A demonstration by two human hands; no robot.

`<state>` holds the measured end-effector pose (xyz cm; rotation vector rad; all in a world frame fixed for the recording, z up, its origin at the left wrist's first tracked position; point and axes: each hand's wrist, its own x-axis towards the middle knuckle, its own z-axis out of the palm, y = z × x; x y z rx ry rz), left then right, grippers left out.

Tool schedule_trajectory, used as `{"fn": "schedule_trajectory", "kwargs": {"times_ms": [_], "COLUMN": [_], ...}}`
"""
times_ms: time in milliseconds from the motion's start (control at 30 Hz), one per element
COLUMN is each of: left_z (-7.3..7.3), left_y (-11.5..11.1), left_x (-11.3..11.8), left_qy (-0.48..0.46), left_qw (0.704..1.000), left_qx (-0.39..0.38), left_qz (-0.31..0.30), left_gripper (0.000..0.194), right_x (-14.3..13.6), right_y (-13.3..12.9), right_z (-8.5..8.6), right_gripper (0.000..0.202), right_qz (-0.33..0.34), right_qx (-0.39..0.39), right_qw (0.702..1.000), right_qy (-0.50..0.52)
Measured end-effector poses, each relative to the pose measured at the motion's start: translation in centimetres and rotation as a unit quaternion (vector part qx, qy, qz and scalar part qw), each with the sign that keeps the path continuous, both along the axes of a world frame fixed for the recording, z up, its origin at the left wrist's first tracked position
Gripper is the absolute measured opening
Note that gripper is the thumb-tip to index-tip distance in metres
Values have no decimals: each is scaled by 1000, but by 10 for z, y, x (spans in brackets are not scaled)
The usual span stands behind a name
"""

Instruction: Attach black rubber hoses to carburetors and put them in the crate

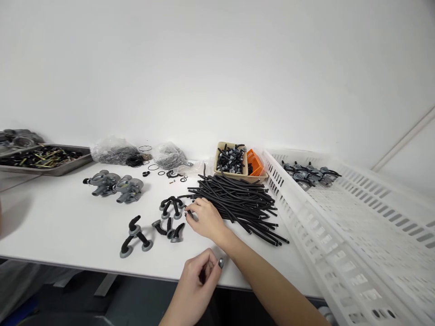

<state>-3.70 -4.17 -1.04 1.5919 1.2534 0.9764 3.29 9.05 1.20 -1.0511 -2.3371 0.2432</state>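
My right hand (pixel 205 219) has its fingertips together at a small dark piece, partly hidden, beside a cluster of black elbow tubes with grey collars (pixel 171 206). My left hand (pixel 197 283) is curled near the table's front edge, thumb against the fingers; anything inside it is hidden. Left of my right hand lie more elbow pieces (pixel 170 230) and a three-legged group of them (pixel 135 233). A pile of long black tubes (pixel 238 199) spreads behind and right of my right hand.
Two grey housings (pixel 129 188) stand to the left. Further back are a metal tray of parts (pixel 66 168), plastic bags (pixel 170 155), black rings (pixel 161 173), a beige bin of elbow pieces (pixel 220 148) and an orange basket (pixel 258 168). A large white perforated crate (pixel 316 231) occupies the right.
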Motion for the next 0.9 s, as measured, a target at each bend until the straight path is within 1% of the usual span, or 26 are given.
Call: {"fn": "schedule_trajectory", "kwargs": {"times_ms": [167, 333, 500, 600, 900], "left_z": [0, 0, 0, 0, 0], "left_y": [0, -1, 1, 1, 1], "left_x": [0, 0, 0, -1, -1], "left_qy": [3, 3, 1, 3, 2], "left_qw": [1000, 1000, 1000, 1000, 1000], "left_qx": [-2, 0, 5, 2, 2], "left_qz": [4, 5, 2, 4, -2], "left_gripper": [28, 28, 29, 29, 31], "right_x": [-8, -15, -21, -24, -26], "right_y": [-1, 5, 12, 13, 14], "right_z": [-2, -7, -6, -5, -8], "right_gripper": [19, 17, 20, 18, 16], "right_qz": [14, 15, 9, 13, 16], "right_qx": [11, 7, 3, 3, 1], "right_qw": [1000, 1000, 1000, 1000, 1000], "right_qy": [9, -4, -15, -19, -21]}}
